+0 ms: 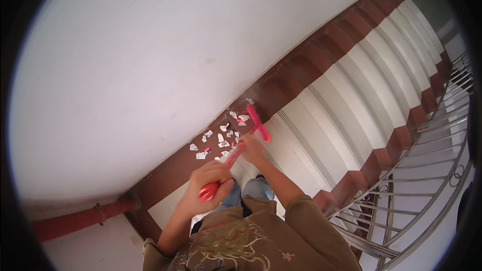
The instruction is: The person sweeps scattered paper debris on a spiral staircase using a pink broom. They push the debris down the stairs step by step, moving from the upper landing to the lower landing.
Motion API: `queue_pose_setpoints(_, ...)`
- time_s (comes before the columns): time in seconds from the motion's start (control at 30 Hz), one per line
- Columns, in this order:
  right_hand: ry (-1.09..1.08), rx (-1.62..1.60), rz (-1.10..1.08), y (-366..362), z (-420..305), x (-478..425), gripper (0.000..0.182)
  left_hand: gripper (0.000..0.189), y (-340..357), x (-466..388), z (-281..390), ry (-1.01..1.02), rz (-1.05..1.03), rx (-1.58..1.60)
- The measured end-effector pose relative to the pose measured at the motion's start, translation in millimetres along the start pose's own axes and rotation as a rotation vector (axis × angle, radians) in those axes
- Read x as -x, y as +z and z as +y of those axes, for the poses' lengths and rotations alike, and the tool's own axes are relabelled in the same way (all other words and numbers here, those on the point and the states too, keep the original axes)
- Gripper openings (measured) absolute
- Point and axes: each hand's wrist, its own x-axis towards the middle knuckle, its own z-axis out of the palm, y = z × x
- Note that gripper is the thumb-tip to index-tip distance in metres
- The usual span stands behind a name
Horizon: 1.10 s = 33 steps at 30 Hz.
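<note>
My left hand (210, 185) is closed around the red end of a broom handle (234, 157), which slants away from me. Lower on the same handle, my right hand (251, 149) grips it. Beyond my right hand is the pink broom head (258, 123), low over the stair landing beside the brown border. Torn scraps of white paper (220, 137), some with red bits among them, lie scattered on the brown border left of the broom head. Whether the bristles touch the floor cannot be told.
Pale stairs (327, 109) with brown tiled edges run to the upper right. A metal railing (418, 210) curves along their right side. A white wall (124, 82) rises on the left, and a red pipe (83, 218) stands in the lower left corner. My feet are on the pale floor below the scraps.
</note>
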Motion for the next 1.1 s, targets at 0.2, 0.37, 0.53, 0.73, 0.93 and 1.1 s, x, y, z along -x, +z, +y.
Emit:
queue_pose_setpoints(0.2,-0.09,-0.005,-0.154,3.1,33.5,-26.3,0.008,0.013,53.9,-9.6,-55.9,-0.114,0.257,0.119)
queue_pose_setpoints(0.37,-0.09,0.059,-0.352,16.3,-0.4,-41.9,0.012,0.008,24.1,-11.5,-34.4,-0.278,0.439,0.07)
queue_pose_setpoints(0.53,-0.236,-0.035,-0.453,-0.2,-63.6,-31.2,0.007,0.009,-19.3,-28.8,33.9,-0.232,0.249,-0.081)
queue_pose_setpoints(0.73,-0.206,0.05,-0.354,-35.0,-74.6,-40.0,0.01,0.012,-35.8,-31.0,42.2,-0.119,0.134,0.085)
queue_pose_setpoints(0.93,-0.133,0.159,-0.314,-26.1,15.9,-102.6,0.013,0.009,16.2,-59.1,-70.4,-0.148,0.284,0.173)
queue_pose_setpoints(1.1,-0.186,0.213,-0.535,4.2,29.1,-117.4,0.014,0.012,-3.3,-70.2,-59.8,-0.306,0.37,0.142)
